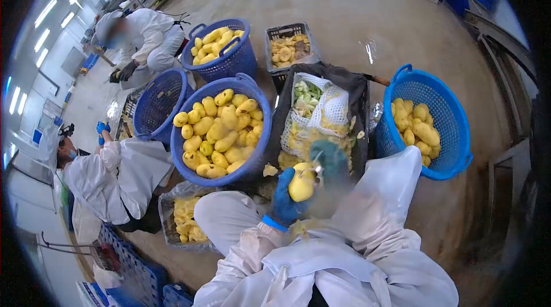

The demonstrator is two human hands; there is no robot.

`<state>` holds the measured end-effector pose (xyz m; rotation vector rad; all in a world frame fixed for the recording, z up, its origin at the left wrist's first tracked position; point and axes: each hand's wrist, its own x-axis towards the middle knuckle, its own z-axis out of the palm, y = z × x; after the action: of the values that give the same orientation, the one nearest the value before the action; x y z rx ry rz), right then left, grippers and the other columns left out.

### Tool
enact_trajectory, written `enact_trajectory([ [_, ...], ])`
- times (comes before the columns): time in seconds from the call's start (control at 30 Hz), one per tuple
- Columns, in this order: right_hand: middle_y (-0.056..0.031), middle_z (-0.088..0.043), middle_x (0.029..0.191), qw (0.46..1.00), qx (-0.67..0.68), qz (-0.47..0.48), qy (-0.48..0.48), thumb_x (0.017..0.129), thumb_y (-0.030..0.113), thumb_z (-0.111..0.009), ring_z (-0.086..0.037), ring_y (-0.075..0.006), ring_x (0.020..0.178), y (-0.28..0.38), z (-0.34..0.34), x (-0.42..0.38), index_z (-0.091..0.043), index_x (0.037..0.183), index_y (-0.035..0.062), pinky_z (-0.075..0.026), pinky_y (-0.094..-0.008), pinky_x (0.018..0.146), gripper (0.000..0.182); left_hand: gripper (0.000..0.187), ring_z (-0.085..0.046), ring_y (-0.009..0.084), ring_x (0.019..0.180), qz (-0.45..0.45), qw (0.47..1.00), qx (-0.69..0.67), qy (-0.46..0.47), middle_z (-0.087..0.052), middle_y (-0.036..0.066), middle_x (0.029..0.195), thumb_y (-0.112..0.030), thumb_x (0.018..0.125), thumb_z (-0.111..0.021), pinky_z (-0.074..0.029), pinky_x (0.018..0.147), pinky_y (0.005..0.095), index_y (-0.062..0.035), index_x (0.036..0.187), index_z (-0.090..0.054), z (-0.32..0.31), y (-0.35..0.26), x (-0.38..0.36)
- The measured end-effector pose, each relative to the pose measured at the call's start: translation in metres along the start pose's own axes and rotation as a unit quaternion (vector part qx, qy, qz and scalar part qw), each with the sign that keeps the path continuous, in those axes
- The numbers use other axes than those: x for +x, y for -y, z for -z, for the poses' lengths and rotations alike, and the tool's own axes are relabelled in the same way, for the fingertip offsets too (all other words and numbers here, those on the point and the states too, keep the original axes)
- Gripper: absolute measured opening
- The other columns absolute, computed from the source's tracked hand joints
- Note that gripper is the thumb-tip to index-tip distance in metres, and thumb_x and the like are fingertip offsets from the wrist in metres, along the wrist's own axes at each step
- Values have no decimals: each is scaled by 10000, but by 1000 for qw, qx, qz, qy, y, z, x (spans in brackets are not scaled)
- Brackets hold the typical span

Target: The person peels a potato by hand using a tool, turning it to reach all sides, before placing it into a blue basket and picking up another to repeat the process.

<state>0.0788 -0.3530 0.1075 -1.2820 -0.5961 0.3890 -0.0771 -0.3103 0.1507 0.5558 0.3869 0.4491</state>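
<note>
My left hand (285, 199), in a blue glove, is closed around a pale yellow potato (301, 183) just above my lap. Close against the potato's right side is my right hand (329, 157), in a green glove and smeared by motion. A small metal peeler (317, 170) shows at its fingers, its handle hidden in the glove. Beneath both hands stands a crate with a black liner (360, 106), holding peelings, greenish scraps and white foam netting (332, 106). A loose peeling (270, 170) lies left of the potato.
A blue basket (459, 134) of unpeeled-looking potatoes stands right. To the left are a full purple-blue basket (262, 100), another basket (150, 114) and a crate of peelings (167, 218). Farther off are a heaped basket (238, 63) and a black crate (275, 34). Two co-workers (109, 172) sit left.
</note>
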Motion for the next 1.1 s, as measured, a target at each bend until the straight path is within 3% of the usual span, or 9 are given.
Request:
enact_trajectory([
  [0.1,-59,-654,824,999,45,-2,24,932,256,-555,-615,-170,722,-33,-2,10,-642,972,42,-494,-312,664,236,470,-545,296,1125,-36,996,84,15,-544,179,1207,-317,895,-575,-453,978,411,-48,1265,-470,10,3,6],
  [0.27,-67,-638,777,964,183,-143,-131,937,329,-568,-587,-132,687,-42,11,34,-645,939,-8,-480,-272,626,345,536,-592,265,1047,188,956,-225,-5,-561,155,1149,-84,792,-716,-512,873,372,-41,1242,-427,4,-17,4],
  [0.4,-22,-631,817,924,335,-135,-129,944,323,-558,-577,-109,724,-17,0,19,-640,1017,10,-477,-264,651,332,521,-563,279,1098,-49,998,-20,31,-553,180,1192,-305,875,-633,-490,920,382,-27,1269,-436,-16,-5,-4],
  [0.53,-25,-629,849,963,204,-135,-114,954,291,-534,-574,-91,726,6,11,16,-631,1091,32,-461,-233,655,308,477,-554,276,1108,-66,987,143,13,-561,165,1177,-321,906,-590,-493,937,394,-33,1257,-446,14,9,7],
  [0.77,-40,-631,894,998,-4,55,44,941,223,-535,-595,-115,765,30,0,-1,-634,1092,45,-474,-242,708,254,329,-564,243,1084,129,945,-301,-8,-572,142,1147,-192,930,-553,-506,925,419,-74,1225,-466,3,-6,8],
  [0.9,-60,-642,910,968,166,-140,126,924,173,-532,-611,-148,795,44,-14,-10,-632,1052,22,-489,-271,745,221,345,-579,226,1041,-17,995,94,30,-576,145,1126,-146,886,-615,-516,878,392,-79,1195,-474,17,3,7],
  [0.93,-75,-652,921,982,-50,78,167,927,150,-509,-612,-155,795,22,-3,0,-628,1029,8,-495,-281,745,212,349,-583,223,1029,-124,941,314,26,-576,148,1125,-140,879,-625,-518,863,385,-81,1189,-476,-2,-5,-1],
  [1.0,-65,-636,895,991,-117,39,53,928,152,-489,-611,-171,809,-31,25,27,-632,1047,32,-483,-287,757,222,426,-588,239,1014,-72,970,230,31,-574,157,1137,-102,841,-666,-508,855,367,-66,1213,-463,6,1,1],
  [1.1,-61,-630,884,985,161,-55,-39,911,152,-496,-613,-184,818,-86,54,46,-636,1035,47,-482,-291,756,214,512,-589,259,1021,63,998,-5,-8,-570,160,1152,-75,805,-692,-495,866,359,-49,1253,-445,5,-9,4],
])
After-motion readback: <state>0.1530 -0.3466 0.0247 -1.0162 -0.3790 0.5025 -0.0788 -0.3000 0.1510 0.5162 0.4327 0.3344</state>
